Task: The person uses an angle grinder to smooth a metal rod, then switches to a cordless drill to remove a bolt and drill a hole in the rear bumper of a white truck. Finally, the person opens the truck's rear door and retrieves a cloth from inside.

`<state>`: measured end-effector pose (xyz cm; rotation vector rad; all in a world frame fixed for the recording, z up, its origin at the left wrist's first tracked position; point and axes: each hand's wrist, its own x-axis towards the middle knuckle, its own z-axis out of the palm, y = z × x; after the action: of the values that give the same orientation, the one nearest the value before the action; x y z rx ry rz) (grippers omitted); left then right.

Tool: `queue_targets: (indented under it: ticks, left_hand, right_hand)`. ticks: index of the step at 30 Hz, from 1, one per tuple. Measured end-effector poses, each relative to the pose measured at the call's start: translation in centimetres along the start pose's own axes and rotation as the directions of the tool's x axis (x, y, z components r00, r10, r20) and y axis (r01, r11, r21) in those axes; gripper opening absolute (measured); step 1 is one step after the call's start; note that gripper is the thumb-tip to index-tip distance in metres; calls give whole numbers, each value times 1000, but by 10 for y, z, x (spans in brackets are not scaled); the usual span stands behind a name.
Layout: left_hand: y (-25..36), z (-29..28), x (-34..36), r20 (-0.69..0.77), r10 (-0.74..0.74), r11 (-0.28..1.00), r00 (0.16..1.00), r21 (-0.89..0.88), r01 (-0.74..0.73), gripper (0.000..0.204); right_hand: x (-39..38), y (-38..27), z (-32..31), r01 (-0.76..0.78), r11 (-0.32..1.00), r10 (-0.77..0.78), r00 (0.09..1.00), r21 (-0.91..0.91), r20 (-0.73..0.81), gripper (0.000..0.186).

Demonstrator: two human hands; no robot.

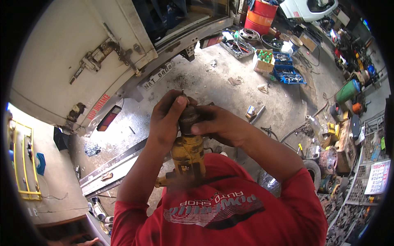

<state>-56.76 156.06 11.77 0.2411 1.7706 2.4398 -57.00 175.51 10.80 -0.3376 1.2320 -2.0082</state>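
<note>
Clasping its nose (188, 117), both hands' fingers (176, 107) (202, 128) hold a power tool (188, 152) pointing lengthwise forward.

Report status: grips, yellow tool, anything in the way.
Left grip and right grip on dark front end of yellow power tool. Front end pointed forward. White vehicle ahead, left.

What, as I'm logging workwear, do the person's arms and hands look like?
The left hand and right hand are gloveless. The forearms are bare below short red fabric sleeves; no watch or bracelet shows.
</note>
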Motion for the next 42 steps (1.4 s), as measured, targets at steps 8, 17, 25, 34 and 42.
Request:
queue_targets:
  ticks: [8, 17, 25, 34, 42]
  left_hand:
    - [2, 6, -6, -57, 14, 999, 998, 51, -11, 30]
    - [1, 5, -3, -18, 69, 998, 997, -10, -69, 29]
    - [5, 7, -5, -13, 73, 997, 997, 25, -73, 31]
    - [14, 15, -5, 3, 59, 998, 998, 38, -59, 31]
    - [9, 15, -2, -14, 71, 997, 997, -2, -71, 27]
  right_hand:
    - [-4, 9, 24, 182, 983, -185, 968, -34, -171, 82]
    - [0, 22, 13, 181, 983, -178, 976, 13, -124, 69]
    - [-5, 18, 11, 120, 989, -113, 991, 88, -76, 71]
    - [-7, 16, 9, 116, 984, -111, 993, 132, -49, 75]
    - [-7, 16, 9, 92, 962, -98, 995, 256, 10, 56]
